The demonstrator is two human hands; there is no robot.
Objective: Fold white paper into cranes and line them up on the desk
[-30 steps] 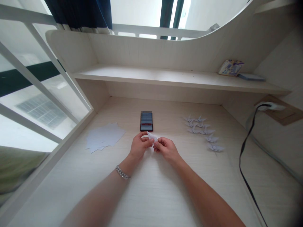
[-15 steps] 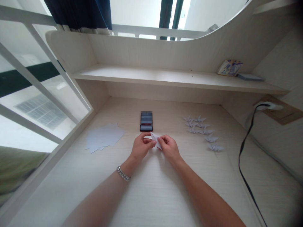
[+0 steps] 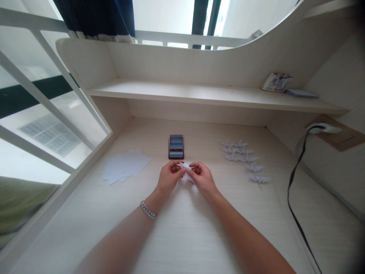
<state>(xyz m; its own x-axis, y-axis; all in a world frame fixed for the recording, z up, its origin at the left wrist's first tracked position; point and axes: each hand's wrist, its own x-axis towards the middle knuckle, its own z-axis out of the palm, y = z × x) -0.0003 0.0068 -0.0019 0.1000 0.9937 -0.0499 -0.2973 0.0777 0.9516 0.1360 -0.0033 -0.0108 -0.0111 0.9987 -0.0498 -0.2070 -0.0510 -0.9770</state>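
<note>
Between my hands, just above the desk, is a small piece of folded white paper (image 3: 186,171) with a pointed tip toward the upper left. My left hand (image 3: 170,174) pinches its left side between thumb and fingers. On the other side, my right hand (image 3: 202,176) grips the paper with the thumb laid across it. My fingers cover much of the folds. Several folded white paper cranes (image 3: 245,160) stand in rows to the right. To the left lies a loose pile of white paper sheets (image 3: 127,165).
Just beyond my hands a phone (image 3: 176,146) with a blurred screen leans upright on the desk. A shelf (image 3: 182,89) crosses the back, bearing a small colourful box (image 3: 276,82) at right. A black cable (image 3: 292,179) runs down the right side from a wall socket.
The folded paper has been turned and tipped lower between my fingers. My right thumb has slid inward across it, and my hands have drawn slightly nearer me.
</note>
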